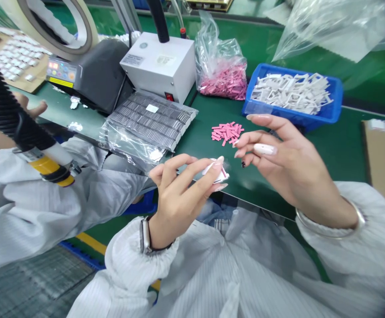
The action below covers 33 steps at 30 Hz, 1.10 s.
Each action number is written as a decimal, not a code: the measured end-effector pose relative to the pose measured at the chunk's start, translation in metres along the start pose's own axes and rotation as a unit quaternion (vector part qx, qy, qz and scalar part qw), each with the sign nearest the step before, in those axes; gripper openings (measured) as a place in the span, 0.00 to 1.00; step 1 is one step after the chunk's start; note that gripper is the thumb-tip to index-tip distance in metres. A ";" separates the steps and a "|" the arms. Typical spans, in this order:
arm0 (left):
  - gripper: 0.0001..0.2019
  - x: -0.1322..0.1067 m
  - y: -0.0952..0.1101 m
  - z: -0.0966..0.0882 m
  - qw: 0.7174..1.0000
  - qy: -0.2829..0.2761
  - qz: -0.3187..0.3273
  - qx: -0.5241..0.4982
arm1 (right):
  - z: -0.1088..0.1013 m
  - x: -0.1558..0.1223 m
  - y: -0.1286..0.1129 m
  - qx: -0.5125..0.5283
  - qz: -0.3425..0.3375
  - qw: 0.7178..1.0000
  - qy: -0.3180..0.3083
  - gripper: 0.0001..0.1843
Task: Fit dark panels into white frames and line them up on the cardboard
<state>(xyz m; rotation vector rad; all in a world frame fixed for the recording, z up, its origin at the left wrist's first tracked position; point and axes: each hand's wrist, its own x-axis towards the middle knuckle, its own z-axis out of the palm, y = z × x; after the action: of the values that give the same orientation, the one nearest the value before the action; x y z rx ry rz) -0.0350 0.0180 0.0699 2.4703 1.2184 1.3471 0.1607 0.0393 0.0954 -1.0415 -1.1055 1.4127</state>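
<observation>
The person's left hand [179, 190] is closed in a pinch, with thumb and fingertips gripping a small white piece [216, 173] just off the near edge of the green surface [338, 145]. A sliver of pink shows at the end of the piece, so a strip appears to be on it or going on, though the fingers hide how it sits. The right hand [287, 165] hovers just beside it with fingers spread wide and nothing in them, its fingertips near the piece but apart from it. Behind the hands, about the middle of the surface, lies a small loose heap of pink strips [227, 132]. Toward the far edge a blue bin [311, 115] is piled with white frames [290, 90], next to a clear bag of pink strips [223, 77] and a bag of grey parts [149, 119] lying in front of a white box unit [159, 62]. No finished pieces can be made out anywhere. Judging by the full bin and the remaining heap, the work looks to be at one piece among many, with most of the stock untouched. At the left edge a co-worker's sleeve [46, 203] and a black hose [3, 101] with a yellow tip reach in.
</observation>
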 end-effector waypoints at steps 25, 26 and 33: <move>0.10 0.008 0.028 0.036 0.466 0.084 -0.610 -0.636 | 0.008 0.008 0.009 -0.409 -0.222 0.869 -0.170 0.08; 0.10 0.008 0.028 0.036 0.461 0.081 -0.612 -0.637 | 0.008 0.008 0.009 -0.420 -0.221 0.864 -0.169 0.08; 0.11 0.011 0.029 0.035 0.408 0.090 -0.632 -0.652 | 0.010 0.009 0.007 -0.479 -0.216 0.836 -0.155 0.08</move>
<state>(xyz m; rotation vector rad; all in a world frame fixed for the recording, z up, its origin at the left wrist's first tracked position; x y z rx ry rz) 0.0118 0.0158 0.0683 0.0291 0.8383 1.0519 0.1489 0.0468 0.0906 -1.1164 -2.2515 0.6125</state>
